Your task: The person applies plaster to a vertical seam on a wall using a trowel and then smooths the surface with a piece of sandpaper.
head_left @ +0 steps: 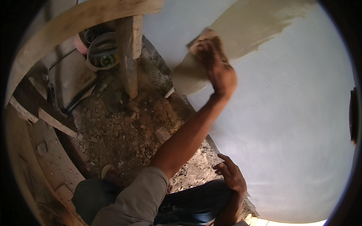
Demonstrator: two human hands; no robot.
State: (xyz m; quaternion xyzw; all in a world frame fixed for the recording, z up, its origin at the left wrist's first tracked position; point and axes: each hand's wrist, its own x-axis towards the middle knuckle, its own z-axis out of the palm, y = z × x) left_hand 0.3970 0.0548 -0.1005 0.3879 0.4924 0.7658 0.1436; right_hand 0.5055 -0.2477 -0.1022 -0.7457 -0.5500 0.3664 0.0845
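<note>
I am pressing a flat trowel point(201, 39) against the pale grey wall point(286, 124) with my left hand point(218, 69); my fingers are curled around its handle, gripping it tight, and the blade is lying flush on the surface at the lower end of the tan plaster band point(260, 26). My right hand point(232, 175) is hanging loose by my knee, fingers spread and holding nothing, close to the wall but I cannot tell whether it is touching.

As for progress, I am judging it early: only one diagonal streak of wet tan coat is showing, running from the upper part of the wall down to a patch point(188, 77) near the rubble floor point(124, 132); the far larger grey stretch to the right and below is lying bare and waiting for its coat. Wooden planks point(130, 52) and coiled hoses point(102, 49) are sitting off to my left, well apart from the work.
</note>
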